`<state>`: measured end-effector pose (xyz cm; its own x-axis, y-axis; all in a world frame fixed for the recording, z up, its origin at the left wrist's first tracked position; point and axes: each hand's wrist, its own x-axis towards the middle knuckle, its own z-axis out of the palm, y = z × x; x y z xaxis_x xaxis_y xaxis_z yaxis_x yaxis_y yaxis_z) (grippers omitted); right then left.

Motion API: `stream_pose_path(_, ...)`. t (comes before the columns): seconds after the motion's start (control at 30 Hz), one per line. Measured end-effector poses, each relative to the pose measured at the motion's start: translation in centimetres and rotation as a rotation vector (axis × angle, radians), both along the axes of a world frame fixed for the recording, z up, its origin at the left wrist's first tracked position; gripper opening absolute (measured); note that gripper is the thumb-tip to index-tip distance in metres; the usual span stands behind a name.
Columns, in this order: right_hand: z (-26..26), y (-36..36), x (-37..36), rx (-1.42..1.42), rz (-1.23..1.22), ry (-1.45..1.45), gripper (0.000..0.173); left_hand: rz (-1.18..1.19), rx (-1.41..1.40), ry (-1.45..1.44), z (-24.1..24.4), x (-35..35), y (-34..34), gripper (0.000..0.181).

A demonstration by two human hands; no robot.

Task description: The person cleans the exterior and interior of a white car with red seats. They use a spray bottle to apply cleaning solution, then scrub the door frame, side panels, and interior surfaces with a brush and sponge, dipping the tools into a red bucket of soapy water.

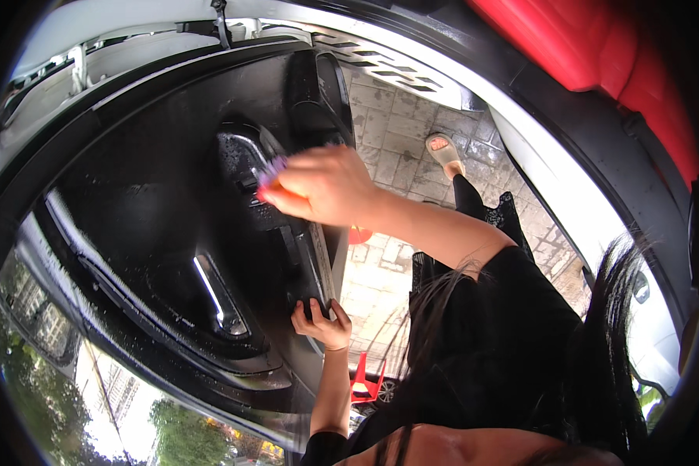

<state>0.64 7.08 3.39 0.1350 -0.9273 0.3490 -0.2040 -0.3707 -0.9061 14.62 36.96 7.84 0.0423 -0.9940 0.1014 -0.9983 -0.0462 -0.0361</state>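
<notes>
The black inner panel (151,233) of an opened car door fills the left half of the view, wet with droplets in places. My right hand (320,186) is closed on a small purple and red item (272,172), too blurred to name exactly, over the armrest by the wet recess (239,154). Lower down, my left hand (323,326) holds the edge of the door, its fingertips on the black trim. A shiny inner door handle (212,291) sits in the panel to the left of that hand.
A red seat (588,46) and the door sill (384,70) lie at the upper right. My sandalled foot (442,148) stands on wet paving (390,140). A red stool (367,387) and a car wheel (387,390) show beyond the door. Another red thing (360,235) is partly hidden below my right forearm.
</notes>
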Motion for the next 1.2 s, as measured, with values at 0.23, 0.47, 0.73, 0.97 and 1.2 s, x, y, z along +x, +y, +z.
stream_pose_path(0.23,3.7,-2.6,0.0,-0.115,-0.01,0.314,0.036,0.016,-0.019,-0.019,0.2,-0.2,0.4,0.049)
stream_pose_path(0.47,5.9,3.7,4.1,-0.32,0.157,0.67,0.01,0.031,-0.046,0.021,0.7,-0.5,-0.4,0.051)
stream_pose_path(0.73,7.5,-2.6,2.9,-0.382,0.073,0.697,0.009,0.052,-0.055,0.039,1.0,-0.4,-0.1,0.051)
stream_pose_path(0.97,5.3,6.8,4.6,-0.384,0.208,0.722,0.009,0.049,-0.082,0.067,1.7,-0.7,-0.3,0.052)
stream_pose_path(1.2,5.2,18.9,6.3,-0.328,0.241,0.698,0.016,0.299,-0.364,0.433,2.1,-2.7,6.6,0.035)
